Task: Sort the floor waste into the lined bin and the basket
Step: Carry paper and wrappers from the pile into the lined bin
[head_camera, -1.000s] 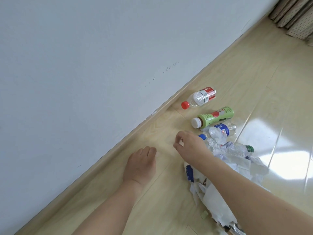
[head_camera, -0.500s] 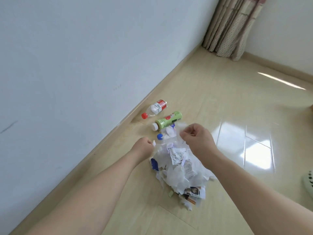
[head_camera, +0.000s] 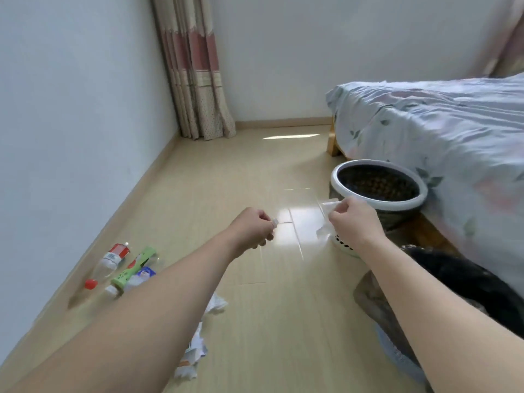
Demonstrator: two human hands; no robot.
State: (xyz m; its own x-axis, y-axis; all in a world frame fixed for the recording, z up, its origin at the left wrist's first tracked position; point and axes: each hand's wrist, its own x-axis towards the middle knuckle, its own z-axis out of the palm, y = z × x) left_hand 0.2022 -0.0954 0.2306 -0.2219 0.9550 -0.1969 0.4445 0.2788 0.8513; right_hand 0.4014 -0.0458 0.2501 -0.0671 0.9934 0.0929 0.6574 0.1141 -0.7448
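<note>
1. The lined bin [head_camera: 377, 204] sits on the floor right against the bed [head_camera: 442, 131]. White rim, dark liner inside, and I can't tell if anything's in it.
2. A white perforated basket [head_camera: 341, 245] pokes out just below my right hand, mostly hidden, so no idea what's in there.
3. My right hand [head_camera: 354, 222] is curled round a clear crumpled wrapper [head_camera: 326, 219], held up just beside the bin's near rim.
4. My left hand [head_camera: 253, 226] is up over bare floor, fingers pinched on a small white scrap [head_camera: 274, 222].
5. Both arms are stretched out forward, hands apart.
6. Back by the left wall: a red-cap bottle [head_camera: 109, 262], a green bottle [head_camera: 131, 272] and a blue-label bottle [head_camera: 143, 275] lying together.
7. Crumpled paper scraps [head_camera: 195, 350] lie on the floor under my left forearm.
</note>
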